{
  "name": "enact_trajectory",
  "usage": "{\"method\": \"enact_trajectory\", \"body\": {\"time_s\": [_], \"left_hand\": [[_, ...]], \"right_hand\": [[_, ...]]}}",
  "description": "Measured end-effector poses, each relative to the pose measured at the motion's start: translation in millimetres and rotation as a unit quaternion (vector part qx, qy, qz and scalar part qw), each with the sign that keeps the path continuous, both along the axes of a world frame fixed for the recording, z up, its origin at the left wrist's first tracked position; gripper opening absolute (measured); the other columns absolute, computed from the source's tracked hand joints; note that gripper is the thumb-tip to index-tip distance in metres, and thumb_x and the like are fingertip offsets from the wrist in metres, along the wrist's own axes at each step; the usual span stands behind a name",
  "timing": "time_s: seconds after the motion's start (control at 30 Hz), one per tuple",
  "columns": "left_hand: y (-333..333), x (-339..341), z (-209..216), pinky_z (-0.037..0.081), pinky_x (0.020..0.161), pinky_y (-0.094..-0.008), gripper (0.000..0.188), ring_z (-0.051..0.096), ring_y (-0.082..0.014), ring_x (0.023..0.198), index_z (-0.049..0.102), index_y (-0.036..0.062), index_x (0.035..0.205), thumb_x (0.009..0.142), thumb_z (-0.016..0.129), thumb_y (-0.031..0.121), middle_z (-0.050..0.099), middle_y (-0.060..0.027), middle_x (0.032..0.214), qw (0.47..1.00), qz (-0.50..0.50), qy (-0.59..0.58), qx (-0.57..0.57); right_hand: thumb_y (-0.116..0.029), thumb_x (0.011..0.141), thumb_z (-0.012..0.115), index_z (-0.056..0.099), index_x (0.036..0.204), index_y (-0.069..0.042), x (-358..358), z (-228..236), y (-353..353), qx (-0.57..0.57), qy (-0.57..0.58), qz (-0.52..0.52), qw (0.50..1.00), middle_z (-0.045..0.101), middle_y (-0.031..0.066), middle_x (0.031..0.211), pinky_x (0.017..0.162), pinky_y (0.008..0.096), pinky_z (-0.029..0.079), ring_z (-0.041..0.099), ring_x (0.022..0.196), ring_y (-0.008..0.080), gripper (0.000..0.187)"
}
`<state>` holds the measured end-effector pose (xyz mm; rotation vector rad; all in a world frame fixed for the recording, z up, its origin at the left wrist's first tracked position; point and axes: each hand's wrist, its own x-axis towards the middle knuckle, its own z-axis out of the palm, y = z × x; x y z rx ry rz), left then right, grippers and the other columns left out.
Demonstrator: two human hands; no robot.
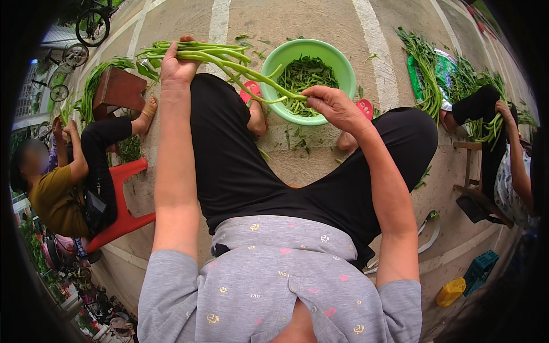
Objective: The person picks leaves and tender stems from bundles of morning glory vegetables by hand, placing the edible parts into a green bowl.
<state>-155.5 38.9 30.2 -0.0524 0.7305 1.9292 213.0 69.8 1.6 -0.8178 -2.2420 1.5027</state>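
Observation:
A bunch of long green leafy-vegetable stems [214, 55] lies across my left hand [179, 64], whose fingers wrap round it above my left knee. My right hand [337, 107] pinches the end of one or more of these stems over the near rim of a light green plastic basin [346, 68]. The stems stretch between my two hands. Inside the basin lies a heap of cut green stems and leaves [307, 77]. It stands on the ground between my feet, which wear red slippers [250, 91].
At left a person [60, 188] sits on a red plastic stool [123, 194] beside a brown wooden stool [119, 90] draped with greens. At right another person's hand [505, 111] holds stems near piled greens [424, 74]. A yellow container [450, 292] and dark crate [481, 271] stand lower right.

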Motion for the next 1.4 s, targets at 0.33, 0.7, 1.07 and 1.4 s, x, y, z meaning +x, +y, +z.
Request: {"method": "enact_trajectory", "body": {"time_s": [0.33, 0.7, 1.07, 1.4], "left_hand": [[4, 18, 7, 0.045, 0.071, -0.0370, 0.011, 0.053, -0.0154, 0.066, 0.052, 0.0047, 0.083, 0.086, 0.058, 0.013, 0.053, -0.0028, 0.073, 0.972, -0.158, 0.170, -0.027], [0, 20, 15, 0.038, 0.057, -0.0257, 0.017, 0.040, -0.0049, 0.048, 0.051, 0.0122, 0.082, 0.085, 0.063, 0.024, 0.040, 0.0072, 0.058, 0.966, -0.222, 0.118, 0.054], [1, 21, 15, 0.038, 0.059, -0.0264, 0.018, 0.040, -0.0055, 0.050, 0.050, 0.0122, 0.079, 0.084, 0.064, 0.023, 0.040, 0.0068, 0.058, 0.979, -0.184, 0.075, 0.041], [-4, 14, 16, 0.039, 0.060, -0.0273, 0.018, 0.040, -0.0066, 0.050, 0.052, 0.0116, 0.076, 0.083, 0.065, 0.022, 0.040, 0.0063, 0.056, 0.988, -0.125, 0.076, 0.053]], "right_hand": [[-0.021, 0.074, 0.066, 0.061, 0.085, -0.014, 14, 8, 8, 0.393, -0.135, -0.161, 0.895, 0.057, 0.0010, 0.080, 0.078, 0.0331, 0.036, 0.056, 0.083, 0.0188, 0.013], [-0.025, 0.080, 0.061, 0.061, 0.086, -0.014, 24, -10, 7, 0.381, -0.219, -0.104, 0.892, 0.057, 0.0028, 0.079, 0.074, 0.0347, 0.036, 0.056, 0.082, 0.0217, 0.013], [-0.027, 0.080, 0.061, 0.058, 0.084, -0.006, 25, -8, 11, 0.292, -0.257, -0.209, 0.897, 0.057, 0.0111, 0.083, 0.066, 0.0423, 0.048, 0.059, 0.079, 0.0321, 0.021], [-0.023, 0.080, 0.061, 0.057, 0.085, -0.006, 25, 3, 14, 0.259, -0.332, -0.210, 0.882, 0.059, 0.0114, 0.083, 0.065, 0.0427, 0.049, 0.061, 0.077, 0.0321, 0.018]]}}
